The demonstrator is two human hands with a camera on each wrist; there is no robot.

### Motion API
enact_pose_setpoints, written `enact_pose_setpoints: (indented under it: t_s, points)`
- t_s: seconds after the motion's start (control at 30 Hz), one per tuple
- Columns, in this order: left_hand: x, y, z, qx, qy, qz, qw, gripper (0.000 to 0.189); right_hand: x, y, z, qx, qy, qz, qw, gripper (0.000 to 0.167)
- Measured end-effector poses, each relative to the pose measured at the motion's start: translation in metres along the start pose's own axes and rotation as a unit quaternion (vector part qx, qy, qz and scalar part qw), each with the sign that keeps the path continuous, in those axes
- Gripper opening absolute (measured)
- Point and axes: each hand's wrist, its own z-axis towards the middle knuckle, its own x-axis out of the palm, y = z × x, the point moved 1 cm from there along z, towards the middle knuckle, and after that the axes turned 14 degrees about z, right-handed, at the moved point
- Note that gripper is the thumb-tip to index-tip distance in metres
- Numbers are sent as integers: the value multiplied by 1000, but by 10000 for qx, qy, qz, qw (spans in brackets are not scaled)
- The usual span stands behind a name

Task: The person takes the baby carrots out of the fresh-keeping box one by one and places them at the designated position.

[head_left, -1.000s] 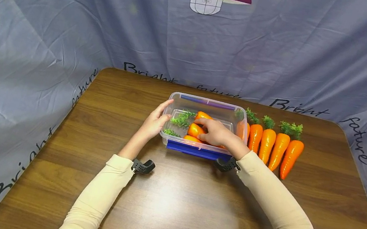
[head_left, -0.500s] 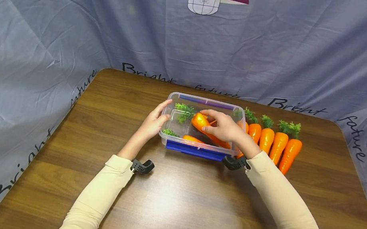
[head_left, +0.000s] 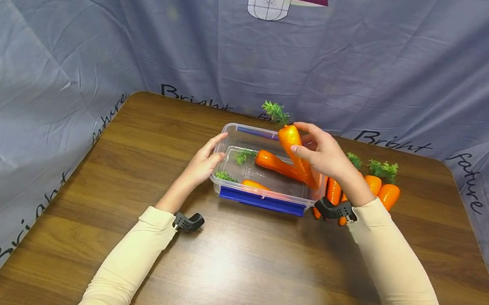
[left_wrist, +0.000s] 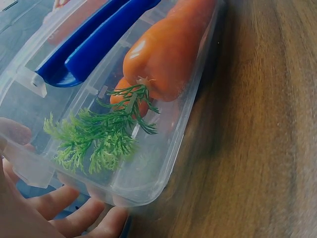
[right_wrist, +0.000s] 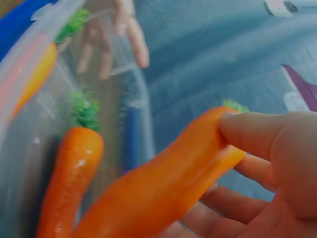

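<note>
In the head view, my right hand [head_left: 322, 152] pinches an orange carrot [head_left: 295, 153] by its thick top end, thumb on the near side. The carrot is tilted, its green leaves above the far rim of the clear plastic food container [head_left: 267, 193] and its tip low near the right end. My left hand [head_left: 204, 162] holds the container's left end, with the thumb at the rim and the fingers along the wall. Inside lie a second carrot [head_left: 274, 163] and another carrot [head_left: 255, 184] by the near wall, leaves to the left. The left wrist view shows leaves [left_wrist: 99, 134] close to my fingers [left_wrist: 81, 215].
Right of the container, several more carrots [head_left: 388, 195] lie in a row on the wooden table [head_left: 230, 269], partly behind my right arm. Blue latches [head_left: 263, 201] run along the container's long sides. A grey printed curtain [head_left: 171, 38] hangs behind the table.
My right hand has raised one carrot from among those inside the container and moved up and to the right with it. My left hand has stayed at the container's left end.
</note>
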Motion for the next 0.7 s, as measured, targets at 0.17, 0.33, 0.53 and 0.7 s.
enact_pose_setpoints:
  t_s: [0.17, 0.33, 0.53, 0.7]
  points:
    - [1, 1, 0, 12, -14, -45, 10000, 61, -24, 3, -12, 319, -372, 555, 9973, 61]
    - [0, 2, 0, 67, -36, -36, 10000, 61, -46, -8, -26, 651, -619, 836, 9924, 64]
    - [0, 0, -1, 55, -28, -31, 10000, 60, -65, -33, -47, 964, -762, 1215, 9850, 68]
    - [0, -1, 0, -19, 30, -113, 9999, 60, -80, -56, -65, 1178, -812, 1771, 9737, 71]
